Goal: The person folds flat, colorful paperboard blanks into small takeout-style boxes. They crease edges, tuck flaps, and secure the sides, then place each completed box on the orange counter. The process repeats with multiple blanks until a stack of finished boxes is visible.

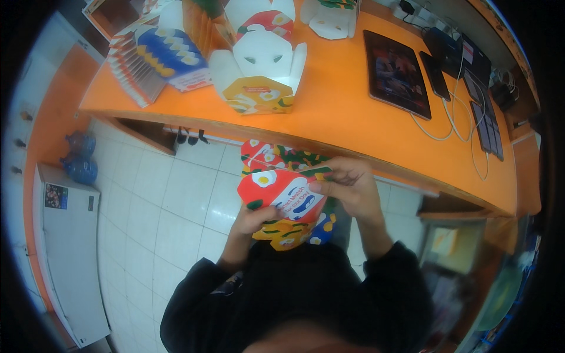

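Observation:
In front of my body, just off the table's near edge, I hold a partly folded paper food box (271, 182) printed in red, yellow and blue with fried eggs. My left hand (254, 220) is closed on its lower left side, thumb on the red panel. Closed on its upper right side, my right hand (352, 187) has the thumb and fingers at a panel edge. The palm-side fingers of both hands are partly hidden. On the orange table (329, 94) stands an opened box (259, 94) with white inner flaps, nearest to the held one.
Flat box blanks (138, 67) stand stacked at the table's left, by a blue box blank (173, 56). Another white-flapped box (331, 20) is at the back. To the right lie a tablet (397, 73), several phones (434, 75) and cables. A white freezer (70, 247) with blue water bottles (79, 156) stands left.

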### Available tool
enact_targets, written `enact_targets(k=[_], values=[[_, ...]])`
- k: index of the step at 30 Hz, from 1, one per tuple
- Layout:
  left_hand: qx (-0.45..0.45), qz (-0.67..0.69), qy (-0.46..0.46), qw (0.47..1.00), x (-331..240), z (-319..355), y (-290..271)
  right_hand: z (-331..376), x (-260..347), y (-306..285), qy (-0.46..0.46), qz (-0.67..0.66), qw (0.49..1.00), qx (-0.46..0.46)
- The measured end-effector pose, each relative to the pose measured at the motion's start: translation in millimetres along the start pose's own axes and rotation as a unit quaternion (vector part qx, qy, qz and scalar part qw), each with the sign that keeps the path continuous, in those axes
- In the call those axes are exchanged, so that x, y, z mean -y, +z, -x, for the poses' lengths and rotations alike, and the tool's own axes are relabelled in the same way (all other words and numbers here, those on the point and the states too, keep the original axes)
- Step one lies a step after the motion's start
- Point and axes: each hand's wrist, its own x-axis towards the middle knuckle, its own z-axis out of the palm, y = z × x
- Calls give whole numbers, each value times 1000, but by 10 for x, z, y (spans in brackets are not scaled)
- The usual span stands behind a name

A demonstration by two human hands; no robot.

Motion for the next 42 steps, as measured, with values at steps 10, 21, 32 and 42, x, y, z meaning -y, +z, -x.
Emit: enact_targets(k=[10, 21, 32, 42], values=[[-119, -37, -8, 992, -228, -34, 329, -29, -121, 53, -131, 104, 980, -104], [211, 390, 49, 895, -136, -78, 88, -71, 60, -140, -351, 203, 905, 128], [9, -5, 47, 999, -439, 465, 402, 76, -20, -78, -212, 207, 955, 27], [-8, -224, 110, 968, -478, 430, 634, 123, -15, 174, -183, 176, 966, 49]])
